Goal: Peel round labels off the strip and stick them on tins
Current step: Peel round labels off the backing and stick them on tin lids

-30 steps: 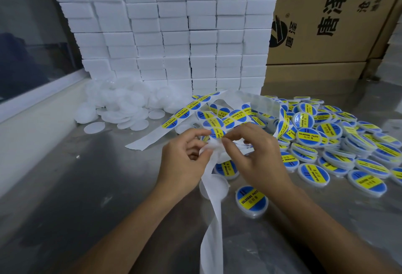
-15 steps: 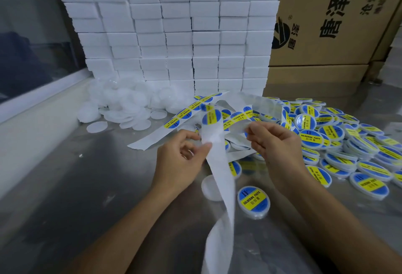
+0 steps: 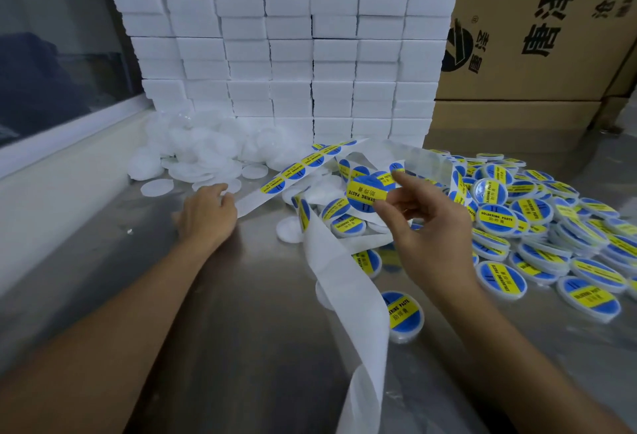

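Fingers (image 3: 386, 207) (right) round label (image 3: 367, 192)

The right hand (image 3: 418, 226) has peeled a label (image 3: 367, 192) free; the left hand (image 3: 206, 213) reaches away.

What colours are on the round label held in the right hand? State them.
Blue round label with a yellow band of black text, pinched by the right hand; head view.

You're in a packing workshop or small factory: steel counter (image 3: 241, 330), stacked white boxes (image 3: 286, 47), printed cardboard cartons (image 3: 537, 37), bulk heap of labelled tins (image 3: 537, 226), pile of unlabelled white tins (image 3: 203, 154).
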